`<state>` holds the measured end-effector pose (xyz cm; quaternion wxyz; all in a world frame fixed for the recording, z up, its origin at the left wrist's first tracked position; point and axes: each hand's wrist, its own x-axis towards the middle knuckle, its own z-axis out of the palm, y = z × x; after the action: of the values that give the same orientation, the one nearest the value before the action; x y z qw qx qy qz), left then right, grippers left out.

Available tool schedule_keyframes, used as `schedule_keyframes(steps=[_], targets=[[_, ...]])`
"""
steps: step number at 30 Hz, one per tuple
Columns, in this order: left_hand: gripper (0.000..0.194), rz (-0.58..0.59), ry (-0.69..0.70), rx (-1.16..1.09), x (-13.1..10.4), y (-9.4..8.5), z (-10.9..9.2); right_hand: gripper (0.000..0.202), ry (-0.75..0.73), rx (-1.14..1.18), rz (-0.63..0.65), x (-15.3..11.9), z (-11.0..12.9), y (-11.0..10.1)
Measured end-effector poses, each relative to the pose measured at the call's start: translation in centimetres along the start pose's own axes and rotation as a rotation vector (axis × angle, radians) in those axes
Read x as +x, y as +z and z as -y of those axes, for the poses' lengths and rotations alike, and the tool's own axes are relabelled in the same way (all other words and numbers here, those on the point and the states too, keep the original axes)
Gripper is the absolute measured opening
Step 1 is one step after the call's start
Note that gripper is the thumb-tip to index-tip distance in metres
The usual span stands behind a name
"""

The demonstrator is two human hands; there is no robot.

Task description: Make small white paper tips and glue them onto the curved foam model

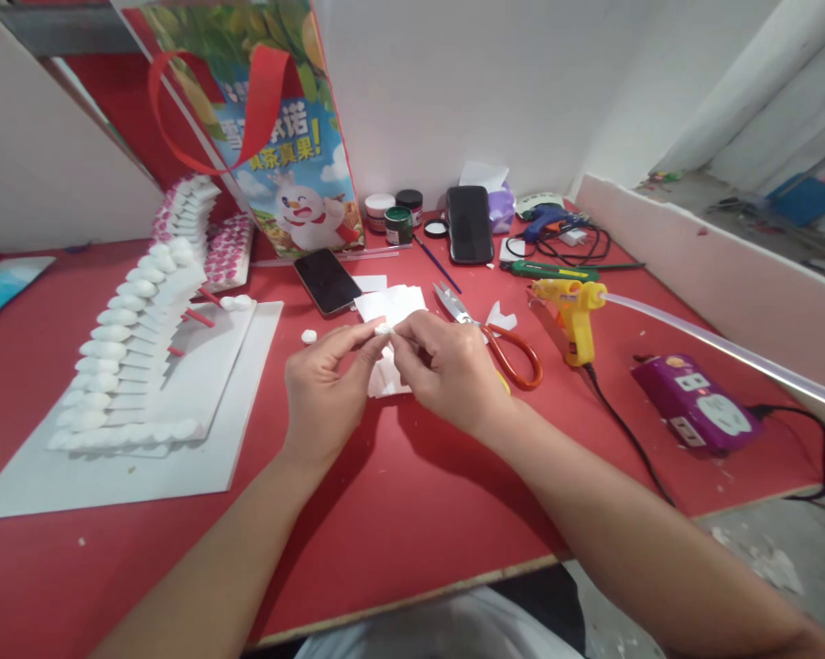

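My left hand (330, 389) and my right hand (446, 366) meet over the middle of the red table. Thumb and fingers of both pinch a small white rounded piece (383, 329), too small to name. Below it lies a stack of white paper (388, 380), partly covered by my fingers. Just left of my left hand rests another little white lump (309, 337). Scissors (460, 307) with orange handles lie open beyond my right hand. To the left, a curved white model (134, 339) edged with rounded white pieces stands on a white board (247, 403).
A yellow glue gun (573, 316) with a long glue stick and a purple power strip (693, 403) occupy the right side. Two phones (328, 281), paint jars (398, 224), a thin brush (438, 265) and a printed bag (295, 137) stand or lie behind.
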<state>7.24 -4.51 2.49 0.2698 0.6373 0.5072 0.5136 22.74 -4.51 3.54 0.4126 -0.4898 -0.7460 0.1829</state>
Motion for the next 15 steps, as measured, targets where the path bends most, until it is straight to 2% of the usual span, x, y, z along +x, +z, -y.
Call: schedule_keyframes(steps=[5,11,15], targets=[[0.018,0.039,0.054,0.014,-0.2,0.1,-0.1,0.019,0.020,0.009,0.001,0.2,-0.5,-0.3],[0.015,0.069,-0.103,-0.179,0.5,-0.3,0.6,0.015,-0.032,0.101,0.049,0.3,-1.2,-0.9],[0.019,0.145,-0.093,-0.214,1.0,-0.6,1.0,0.017,-0.083,0.135,0.060,0.5,-1.3,-1.2]])
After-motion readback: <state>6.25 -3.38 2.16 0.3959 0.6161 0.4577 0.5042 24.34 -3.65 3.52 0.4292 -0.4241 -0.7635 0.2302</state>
